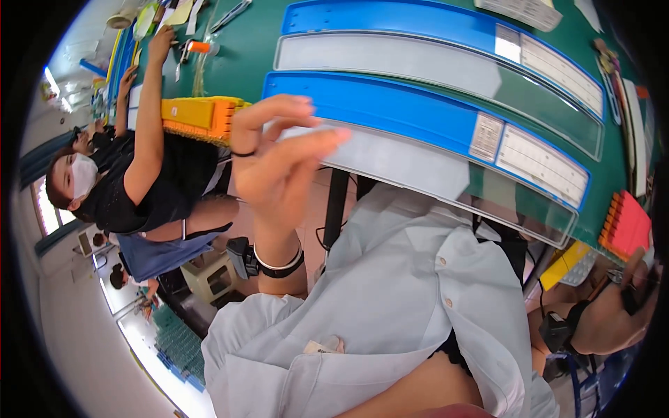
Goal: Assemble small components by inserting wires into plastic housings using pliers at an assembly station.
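Blue tray (418, 111) has its left edge near the left hand (275, 164).

The left hand (268, 157), its fingertips blurred, hides the left end of the lower clear tray (404, 155) and part of an orange bin (221, 120). The right hand (633, 282) fades into the dark rim; its contents, if any, cannot be told. The upper edge cuts off a white box (526, 10). Print on the lower paper label (540, 161) is too small to read.
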Demonstrator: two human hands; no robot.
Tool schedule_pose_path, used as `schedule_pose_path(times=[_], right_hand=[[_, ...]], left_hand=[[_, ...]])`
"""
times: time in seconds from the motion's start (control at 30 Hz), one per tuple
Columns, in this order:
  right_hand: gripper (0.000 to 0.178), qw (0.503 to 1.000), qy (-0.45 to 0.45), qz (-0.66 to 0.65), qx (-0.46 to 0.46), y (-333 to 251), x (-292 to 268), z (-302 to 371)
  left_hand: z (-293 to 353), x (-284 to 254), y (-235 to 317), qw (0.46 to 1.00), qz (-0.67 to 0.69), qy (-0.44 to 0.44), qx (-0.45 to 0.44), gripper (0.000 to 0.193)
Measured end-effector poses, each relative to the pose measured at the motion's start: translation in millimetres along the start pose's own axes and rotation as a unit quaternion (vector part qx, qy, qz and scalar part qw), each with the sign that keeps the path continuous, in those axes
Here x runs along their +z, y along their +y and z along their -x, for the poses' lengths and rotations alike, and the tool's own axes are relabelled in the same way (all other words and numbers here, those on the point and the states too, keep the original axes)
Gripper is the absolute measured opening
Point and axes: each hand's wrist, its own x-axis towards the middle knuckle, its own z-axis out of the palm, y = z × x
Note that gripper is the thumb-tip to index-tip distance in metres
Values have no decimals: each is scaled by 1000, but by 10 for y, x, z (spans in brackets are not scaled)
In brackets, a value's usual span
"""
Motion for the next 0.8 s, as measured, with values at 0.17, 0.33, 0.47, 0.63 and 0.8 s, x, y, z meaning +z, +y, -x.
schedule_pose_path(times=[0.17, 0.33, 0.47, 0.63, 0.8], right_hand=[[13, 983, -116, 137, -43, 228, -490, 74], [19, 955, -277, 59, 88, 209, -121, 224], [19, 945, -302, 72, 102, 222, -31, 265], [19, 925, -348, 82, 126, 211, -35, 286], [18, 921, -355, 81, 136, 222, -23, 280]], left_hand=[[-37, -453, -217, 926, -375, 34, 20, 28], [8, -431, -495, 920, -376, 100, -55, 16], [62, -420, -603, 951, -234, 136, -152, 7], [15, -381, -649, 962, -224, 102, -118, 8], [-3, -426, -641, 957, -257, 110, -78, 9]])
